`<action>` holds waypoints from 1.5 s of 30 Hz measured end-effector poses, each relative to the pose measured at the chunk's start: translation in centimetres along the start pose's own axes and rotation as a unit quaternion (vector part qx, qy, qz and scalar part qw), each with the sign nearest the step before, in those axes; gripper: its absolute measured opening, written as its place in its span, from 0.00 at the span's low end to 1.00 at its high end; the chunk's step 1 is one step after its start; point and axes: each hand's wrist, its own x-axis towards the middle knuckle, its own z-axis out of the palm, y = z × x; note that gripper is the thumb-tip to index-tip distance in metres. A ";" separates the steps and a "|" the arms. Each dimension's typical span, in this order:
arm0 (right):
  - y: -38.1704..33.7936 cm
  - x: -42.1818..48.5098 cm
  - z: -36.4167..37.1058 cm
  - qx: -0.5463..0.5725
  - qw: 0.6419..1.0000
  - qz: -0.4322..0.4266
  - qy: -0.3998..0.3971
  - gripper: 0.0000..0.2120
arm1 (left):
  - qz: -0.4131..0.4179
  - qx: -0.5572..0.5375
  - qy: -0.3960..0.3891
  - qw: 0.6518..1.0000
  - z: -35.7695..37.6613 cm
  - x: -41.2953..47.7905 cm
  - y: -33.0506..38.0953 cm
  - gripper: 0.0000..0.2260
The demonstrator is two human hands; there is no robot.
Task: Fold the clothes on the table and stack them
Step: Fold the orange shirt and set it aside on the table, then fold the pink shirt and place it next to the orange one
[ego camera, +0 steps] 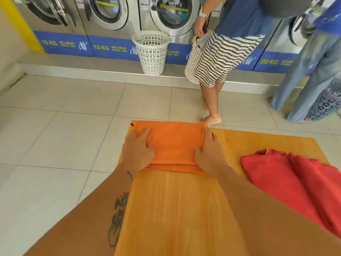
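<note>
Head view, the only one. Tabletop [184, 209] is yellow-orange, with pale floor tile beyond its far and left edges. Orange cloth [171, 145] lies at the far left corner of the tabletop, already folded into a compact rectangle; several layered edges show along its near side. Left hand [137, 150] lies flat on the cloth's left side, fingers spread, palm down. Right hand [208, 154] lies flat on its right side, likewise spread. Neither hand is gripping anything; both press or smooth the top layer. Red cloth [295, 182] sits to the right, near the tabletop's right edge, well apart from the orange one. It is loosely bunched with ridges and a loop showing at its far end, not folded as far as can be seen. Judgement: orange piece looks done or nearly so, perhaps one last smoothing pass. Red piece is left to fold, then to set on the orange one to make the stack. No stack exists yet. Background: washers [110, 15], a white basket [151, 52] on the floor, two bystanders near the machines.
</note>
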 end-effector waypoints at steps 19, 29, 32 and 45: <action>1.6 -3.3 -1.5 0.065 0.998 -0.018 0.010 0.41 | 0.072 0.016 0.166 0.983 1.8 -6.1 -1.7 0.22; 7.2 -16.0 -14.5 0.026 0.998 -0.052 0.015 0.26 | 0.172 -0.222 0.036 0.959 2.4 -21.3 11.2 0.19; 11.8 -21.1 -17.6 0.041 0.995 -0.045 0.078 0.23 | 0.193 -0.252 -0.016 0.948 4.7 -25.8 14.5 0.19; 21.0 -34.9 -16.7 0.159 0.965 0.158 0.139 0.27 | 0.070 -0.214 -0.153 0.962 11.3 -35.6 20.1 0.33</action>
